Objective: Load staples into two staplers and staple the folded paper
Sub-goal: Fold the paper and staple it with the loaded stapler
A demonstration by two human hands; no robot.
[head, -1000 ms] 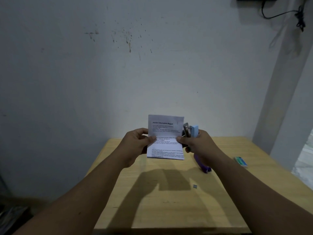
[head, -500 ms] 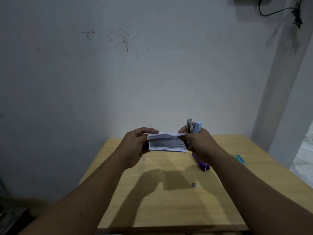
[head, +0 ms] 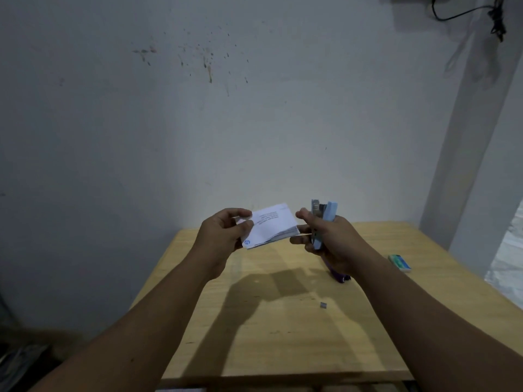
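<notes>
Nearest the camera, two bare forearms reach out over a pale wooden table, its top smooth with faint grain and a straight front edge. On the wood ahead of the right arm lies one tiny grey metal piece (it looks like a short strip of staples, though it is too small to be sure). A little farther on, one purple stapler lies on the table, mostly hidden under the right wrist, only its glossy plastic end peeking out.

Now up to the hands, both raised above the tabletop. The left hand pinches the folded paper at its left edge, thumb on top and fingers behind. That paper is white, folded into a small thick rectangle with several layers fanning at the right edge, lines of small black print across the top face and a round blue logo at the lower left corner. It tilts up to the right. The right hand is wrapped around one light blue stapler, held upright with its plastic top and metal magazine pointing up and slightly apart. The right fingertips sit just at the paper's right edge; whether they touch it is hard to tell.

Off to the right on the table rests one small flat box, green and white. Beyond stands a plain whitish wall, flecked with dark specks, a black cable hanging at the top right.
</notes>
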